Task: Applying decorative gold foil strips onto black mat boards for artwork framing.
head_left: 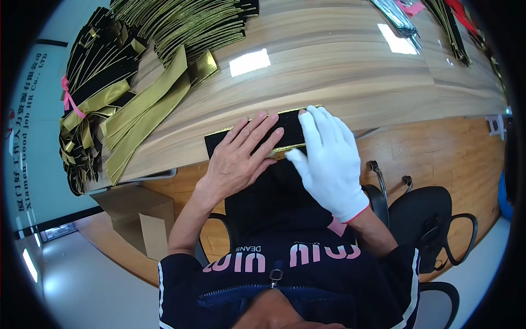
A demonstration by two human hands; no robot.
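The bare left hand (235, 159) and white-gloved right hand (331, 159) lie open, fingers outstretched, across the black, gold-edged fabric strip (289, 130) along the near edge of the pale wood-grain table (329, 71), apparently holding it flat.

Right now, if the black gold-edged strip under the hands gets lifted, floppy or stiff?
The strip is probably floppy: similar ones in the pink-tied bundle bend and curl. Likely light, as it looks thin. It may slide on the glossy table if the left hand and right hand let go.
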